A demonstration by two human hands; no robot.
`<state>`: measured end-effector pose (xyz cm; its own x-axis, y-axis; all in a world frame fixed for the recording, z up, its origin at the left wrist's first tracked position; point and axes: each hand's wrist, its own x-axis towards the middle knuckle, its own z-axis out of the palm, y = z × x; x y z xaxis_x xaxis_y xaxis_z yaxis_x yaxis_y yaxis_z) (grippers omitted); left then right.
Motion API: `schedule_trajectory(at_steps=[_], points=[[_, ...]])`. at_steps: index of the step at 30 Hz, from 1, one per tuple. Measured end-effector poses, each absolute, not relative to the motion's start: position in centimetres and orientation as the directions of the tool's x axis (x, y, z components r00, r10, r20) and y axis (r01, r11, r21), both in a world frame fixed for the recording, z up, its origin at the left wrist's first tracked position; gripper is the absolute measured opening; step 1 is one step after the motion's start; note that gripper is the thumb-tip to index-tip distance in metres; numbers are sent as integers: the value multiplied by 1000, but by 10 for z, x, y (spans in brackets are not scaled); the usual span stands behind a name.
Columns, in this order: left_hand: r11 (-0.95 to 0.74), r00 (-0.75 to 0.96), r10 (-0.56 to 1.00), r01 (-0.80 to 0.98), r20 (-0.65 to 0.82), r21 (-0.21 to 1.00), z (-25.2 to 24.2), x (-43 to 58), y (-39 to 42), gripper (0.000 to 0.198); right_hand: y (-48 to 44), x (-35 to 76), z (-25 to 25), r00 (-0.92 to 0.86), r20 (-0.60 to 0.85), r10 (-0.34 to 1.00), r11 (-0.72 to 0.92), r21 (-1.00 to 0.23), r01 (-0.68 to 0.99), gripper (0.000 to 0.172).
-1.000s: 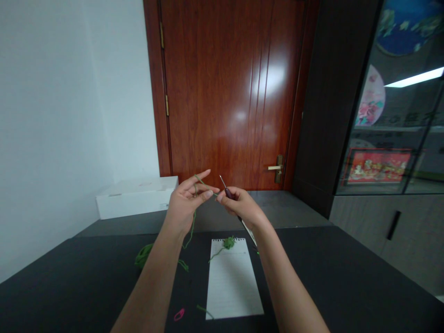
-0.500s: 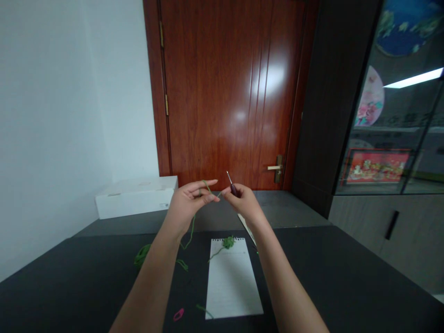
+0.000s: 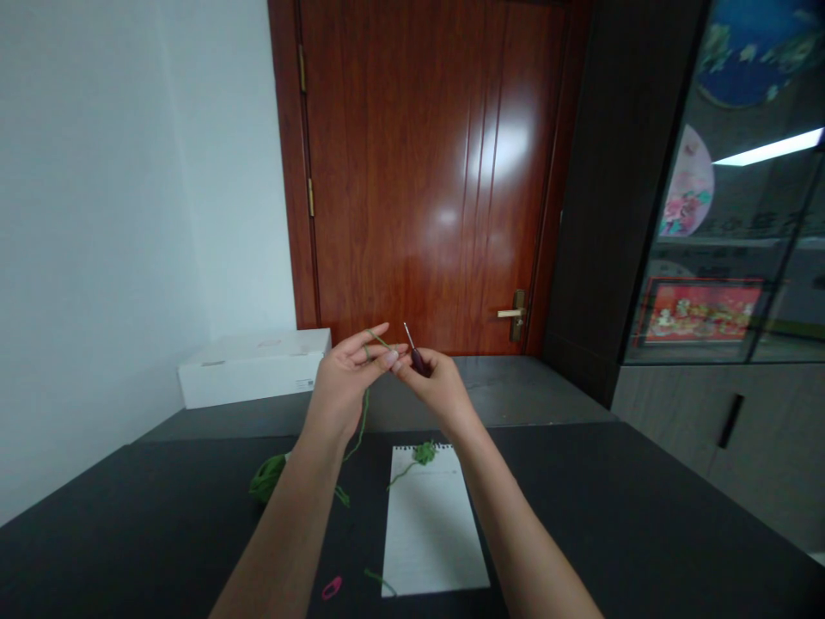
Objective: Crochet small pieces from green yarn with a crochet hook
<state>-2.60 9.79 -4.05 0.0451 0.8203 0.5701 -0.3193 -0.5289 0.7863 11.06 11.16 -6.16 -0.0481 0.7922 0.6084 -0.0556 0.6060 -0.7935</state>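
My left hand (image 3: 345, 378) is raised over the dark table (image 3: 644, 516), thumb and fingers pinched on a green yarn strand (image 3: 363, 415) that loops over the forefinger and hangs down. My right hand (image 3: 433, 384) sits close beside it, fingertips almost touching the left, and is closed on a crochet hook (image 3: 412, 348) with a dark handle and a metal tip pointing up and left. Below the hands lies a white spiral notepad (image 3: 430, 526) with a small green crocheted piece (image 3: 424, 451) at its top edge.
A bundle of green yarn (image 3: 266, 475) lies on the table to the left. A pink stitch marker (image 3: 332, 588) and a short green yarn scrap (image 3: 380, 580) lie near the notepad's lower left. A white box (image 3: 254, 364) sits behind, before a red wooden door (image 3: 425, 172).
My right hand has moved left toward the left hand and the hook now tilts up and left. The left forefinger has risen a little with the yarn loop.
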Motion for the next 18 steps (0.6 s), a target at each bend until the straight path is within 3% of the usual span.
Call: schedule_trajectory(at_steps=[4, 9, 13, 16, 18], points=[[-509, 25, 837, -336, 547, 793, -37, -28, 96, 71, 114, 110, -64, -96, 586, 805, 581, -810, -77, 36], [-498, -38, 852, -362, 522, 788, -33, -38, 97, 70, 113, 122, -62, -214, 544, 811, 521, -839, -159, 30], [-490, -53, 859, -370, 509, 789, -29, -46, 97, 72, 107, 131, -55, -193, 632, 751, 568, -766, -301, 35], [-504, -53, 850, -369, 524, 781, -28, -46, 95, 70, 106, 131, -52, -242, 649, 721, 510, -734, -449, 16], [-511, -53, 846, -367, 531, 777, -28, -46, 95, 68, 107, 128, -52, -296, 629, 719, 442, -743, -503, 16]])
